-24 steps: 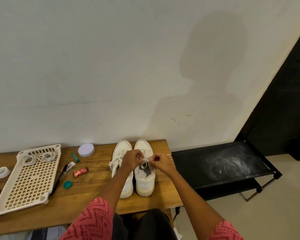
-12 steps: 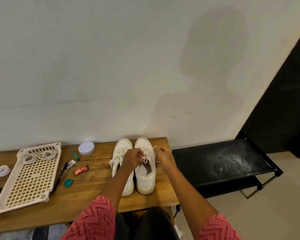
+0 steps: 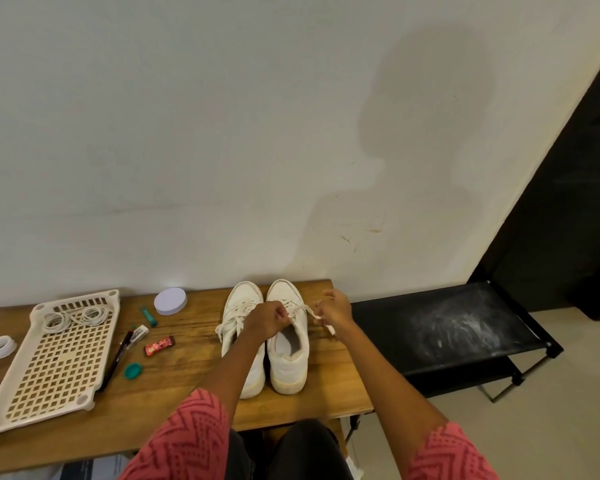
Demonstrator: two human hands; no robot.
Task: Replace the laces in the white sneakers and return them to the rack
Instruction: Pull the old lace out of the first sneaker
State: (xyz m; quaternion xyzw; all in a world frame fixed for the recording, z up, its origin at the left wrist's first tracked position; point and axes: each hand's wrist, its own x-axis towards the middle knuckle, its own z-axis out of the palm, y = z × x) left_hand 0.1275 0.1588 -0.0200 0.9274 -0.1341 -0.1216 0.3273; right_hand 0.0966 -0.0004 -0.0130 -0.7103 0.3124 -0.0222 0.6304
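A black shoe rack is seen just right of the wooden table, w/ open floor near it; the white sneakers are stood side by side at the table's right end, toes far toward the wall, long axes running near-to-far. The lace of the right sneaker is stretched left-right betw. both hands, pinched by the left hand over the tongue and by the right hand beyond the shoe's right side, its free end hung toward the table's right edge. Coiled laces are left in a cream perforated tray, well apart on the left.
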